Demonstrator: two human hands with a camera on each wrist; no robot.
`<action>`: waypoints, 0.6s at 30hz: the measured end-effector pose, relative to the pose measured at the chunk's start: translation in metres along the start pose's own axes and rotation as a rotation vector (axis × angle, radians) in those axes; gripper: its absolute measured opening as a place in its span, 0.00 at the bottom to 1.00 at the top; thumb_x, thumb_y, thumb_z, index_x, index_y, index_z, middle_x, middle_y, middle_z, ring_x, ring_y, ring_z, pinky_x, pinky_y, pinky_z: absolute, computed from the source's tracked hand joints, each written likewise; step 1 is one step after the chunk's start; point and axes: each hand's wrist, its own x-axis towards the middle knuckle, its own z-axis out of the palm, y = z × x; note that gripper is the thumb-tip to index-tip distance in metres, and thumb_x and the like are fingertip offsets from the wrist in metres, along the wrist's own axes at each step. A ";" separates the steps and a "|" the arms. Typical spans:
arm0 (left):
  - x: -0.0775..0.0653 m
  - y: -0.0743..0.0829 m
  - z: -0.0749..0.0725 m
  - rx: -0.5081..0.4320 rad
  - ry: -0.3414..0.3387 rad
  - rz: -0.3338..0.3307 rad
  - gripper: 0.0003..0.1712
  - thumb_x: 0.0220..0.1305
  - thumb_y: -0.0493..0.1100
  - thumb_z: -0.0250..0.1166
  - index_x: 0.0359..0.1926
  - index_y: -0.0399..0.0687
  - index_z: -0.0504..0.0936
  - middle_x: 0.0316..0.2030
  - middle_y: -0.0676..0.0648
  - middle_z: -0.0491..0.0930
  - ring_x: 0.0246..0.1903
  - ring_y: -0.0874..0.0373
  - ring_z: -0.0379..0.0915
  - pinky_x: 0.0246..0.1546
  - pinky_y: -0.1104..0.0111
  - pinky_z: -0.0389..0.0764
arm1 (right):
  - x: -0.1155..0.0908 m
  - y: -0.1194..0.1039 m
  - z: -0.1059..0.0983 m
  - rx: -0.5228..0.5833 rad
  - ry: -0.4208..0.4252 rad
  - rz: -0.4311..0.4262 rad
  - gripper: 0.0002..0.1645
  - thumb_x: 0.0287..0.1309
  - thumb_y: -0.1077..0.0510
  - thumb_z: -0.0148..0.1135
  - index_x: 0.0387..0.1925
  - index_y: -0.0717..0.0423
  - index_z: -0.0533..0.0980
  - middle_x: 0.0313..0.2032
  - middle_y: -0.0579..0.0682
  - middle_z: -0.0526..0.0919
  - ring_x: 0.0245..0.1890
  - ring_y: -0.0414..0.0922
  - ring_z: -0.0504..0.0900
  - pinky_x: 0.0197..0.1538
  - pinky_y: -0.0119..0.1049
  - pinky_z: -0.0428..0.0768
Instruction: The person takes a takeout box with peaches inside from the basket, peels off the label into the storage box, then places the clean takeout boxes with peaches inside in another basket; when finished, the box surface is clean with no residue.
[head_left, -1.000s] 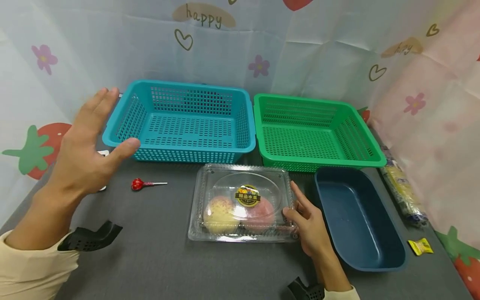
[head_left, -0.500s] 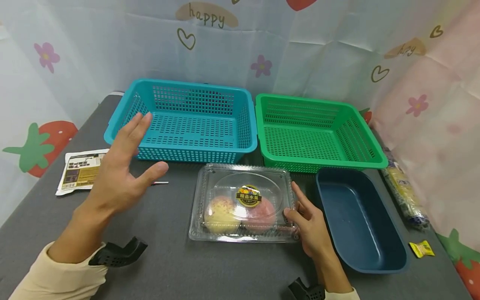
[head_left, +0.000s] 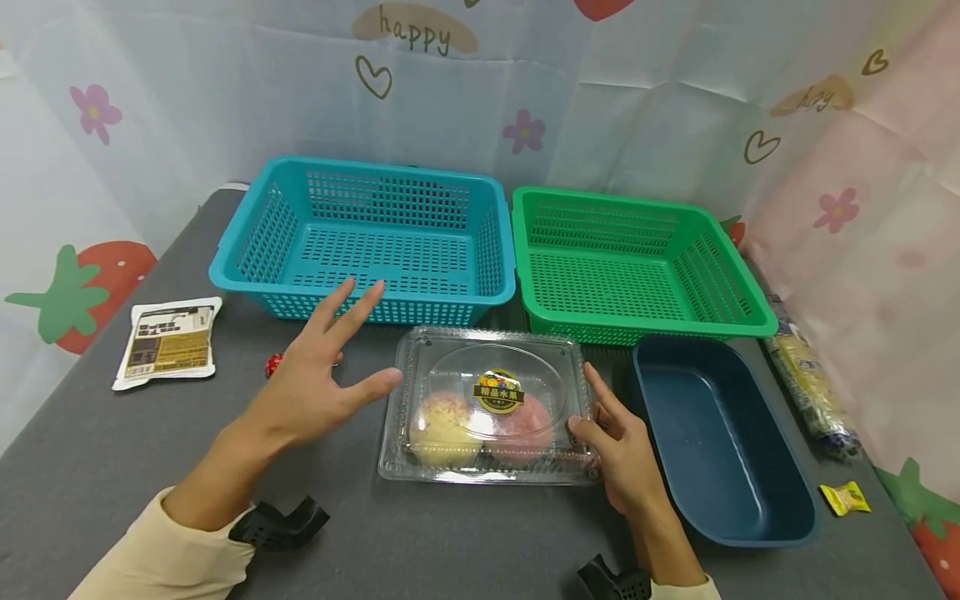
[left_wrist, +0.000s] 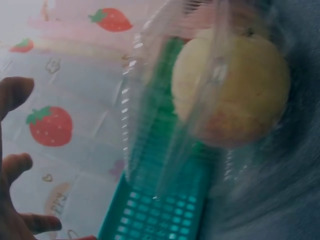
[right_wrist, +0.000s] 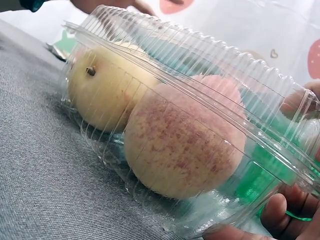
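A clear plastic fruit box [head_left: 491,400] with a round sticker sits closed on the grey table in the head view. Through its lid show a yellowish peach [head_left: 442,429] and a pinker peach [head_left: 522,433], larger in the right wrist view. My right hand [head_left: 621,446] grips the box's right edge, thumb on top and fingers at the side and below. Just left of the box hovers my left hand [head_left: 318,379], fingers spread and straight, holding nothing. Behind it a red lollipop [head_left: 273,364] is mostly hidden.
A blue basket [head_left: 375,298] and a green basket [head_left: 645,327] stand along the back. Right of the box is a dark blue tub [head_left: 723,442]. A yellow candy [head_left: 845,497] and a long clear packet [head_left: 810,383] lie at far right, a flat packet [head_left: 171,342] at far left.
My left hand has moved right and toward me, from beside the blue basket's left end to near the box. The flat packet has come into full view. My right hand and the box stay put.
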 end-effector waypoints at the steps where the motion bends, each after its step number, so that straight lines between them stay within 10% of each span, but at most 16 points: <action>1: 0.000 0.000 0.002 0.013 -0.027 -0.020 0.48 0.62 0.58 0.65 0.76 0.69 0.47 0.75 0.48 0.38 0.70 0.38 0.43 0.54 0.35 0.63 | 0.000 0.000 0.000 -0.001 0.000 0.001 0.41 0.63 0.68 0.55 0.75 0.50 0.54 0.47 0.66 0.73 0.46 0.53 0.75 0.44 0.40 0.80; 18: 0.007 -0.001 0.031 0.119 -0.262 -0.137 0.50 0.58 0.71 0.59 0.75 0.73 0.47 0.75 0.43 0.34 0.67 0.29 0.45 0.51 0.30 0.60 | 0.000 -0.001 0.001 -0.005 0.004 0.001 0.41 0.63 0.69 0.55 0.75 0.51 0.53 0.46 0.66 0.74 0.45 0.52 0.75 0.44 0.40 0.79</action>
